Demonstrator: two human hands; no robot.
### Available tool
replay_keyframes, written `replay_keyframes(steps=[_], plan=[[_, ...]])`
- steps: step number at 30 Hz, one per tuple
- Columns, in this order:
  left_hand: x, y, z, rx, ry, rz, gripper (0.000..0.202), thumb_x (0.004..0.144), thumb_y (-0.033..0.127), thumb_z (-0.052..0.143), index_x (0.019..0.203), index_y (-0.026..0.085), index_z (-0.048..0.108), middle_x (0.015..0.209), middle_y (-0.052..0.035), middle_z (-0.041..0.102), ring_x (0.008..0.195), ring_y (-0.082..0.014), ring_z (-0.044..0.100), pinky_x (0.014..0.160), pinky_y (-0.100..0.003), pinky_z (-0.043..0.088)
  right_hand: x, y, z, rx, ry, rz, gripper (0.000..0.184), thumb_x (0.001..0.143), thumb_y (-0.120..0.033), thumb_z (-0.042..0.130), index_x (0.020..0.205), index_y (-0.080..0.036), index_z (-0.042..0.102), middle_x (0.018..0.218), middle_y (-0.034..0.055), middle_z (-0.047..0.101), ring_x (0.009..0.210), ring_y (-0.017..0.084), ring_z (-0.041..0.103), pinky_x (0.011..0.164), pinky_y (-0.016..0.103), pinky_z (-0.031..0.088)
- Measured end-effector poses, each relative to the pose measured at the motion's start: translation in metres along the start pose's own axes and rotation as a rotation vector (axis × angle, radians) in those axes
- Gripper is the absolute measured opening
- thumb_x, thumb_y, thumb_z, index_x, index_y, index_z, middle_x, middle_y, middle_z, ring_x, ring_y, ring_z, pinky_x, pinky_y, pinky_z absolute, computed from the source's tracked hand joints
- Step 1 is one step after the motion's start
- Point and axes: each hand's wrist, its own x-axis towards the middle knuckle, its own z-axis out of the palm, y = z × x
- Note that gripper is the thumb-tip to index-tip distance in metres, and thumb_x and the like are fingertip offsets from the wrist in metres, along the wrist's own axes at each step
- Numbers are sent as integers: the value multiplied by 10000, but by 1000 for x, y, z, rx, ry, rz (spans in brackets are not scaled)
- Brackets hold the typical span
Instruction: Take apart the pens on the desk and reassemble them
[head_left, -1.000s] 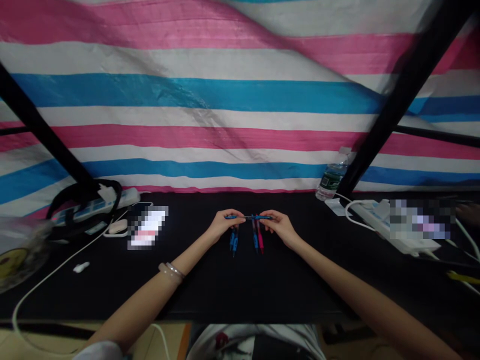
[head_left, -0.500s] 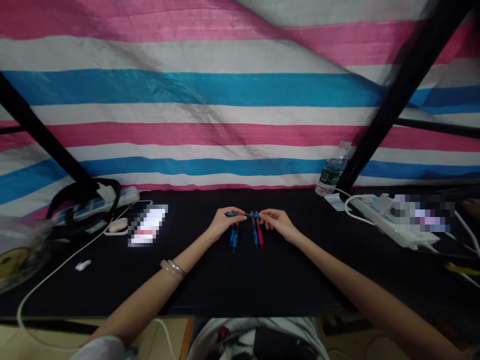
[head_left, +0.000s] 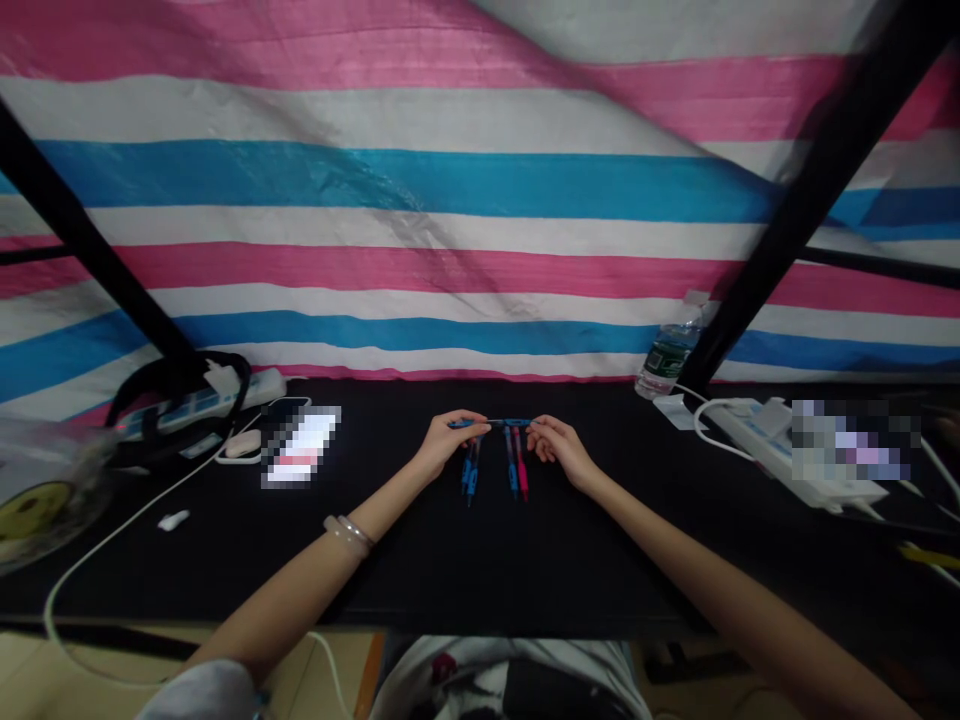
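Observation:
My left hand (head_left: 448, 440) pinches the blue body of a pen (head_left: 466, 424) held level above the black table. A thin, pale length, like a refill, runs right from those fingers to a blue pen part (head_left: 517, 422). The fingertips of my right hand (head_left: 559, 447) are closed on that part's right end. Whether the two parts are joined is too small to tell. Below my left hand lie blue pens (head_left: 469, 475), side by side. Left of and below my right hand, another blue pen (head_left: 514, 475) lies beside a pink-red pen (head_left: 523, 478).
At left are a blurred lit phone (head_left: 301, 447), a pale earbud case (head_left: 244, 443), a white earbud (head_left: 173, 520), a power strip (head_left: 259, 388) and a clear bag (head_left: 45, 490). At right stand a water bottle (head_left: 667, 355) and another power strip (head_left: 817, 465) with cables.
My right hand has shifted slightly right, away from my left, with the blue pen part. More of the thin length and of that part now shows. The pens below lie as before.

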Motion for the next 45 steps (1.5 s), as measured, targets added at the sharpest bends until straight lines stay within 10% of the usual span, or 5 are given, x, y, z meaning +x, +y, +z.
replay_keyframes(steps=[19, 36, 45], plan=[[-1, -7, 2, 70, -103, 96, 292, 624, 365, 716, 801, 140, 661, 549, 8, 568, 495, -91, 502, 495, -208, 388, 4, 5, -9, 44, -81, 57, 213, 728, -347, 476, 604, -193, 398, 474, -52, 450, 375, 72, 376, 368, 200, 180], [-3, -2, 5, 44, -110, 85, 260, 601, 325, 736, 772, 145, 658, 537, 23, 562, 488, -79, 493, 492, -201, 354, 2, 4, -4, -133, 1, -10, 615, 800, -639, 348, 365, -209, 279, 293, -40, 309, 313, 72, 296, 439, 253, 261], [-2, -4, 5, 19, -59, 53, 299, 593, 356, 733, 786, 139, 660, 537, 16, 553, 495, -89, 493, 474, -202, 355, 5, 8, -6, 111, 13, 40, 248, 725, -390, 496, 604, -192, 410, 479, -52, 450, 349, 67, 379, 353, 205, 155]])
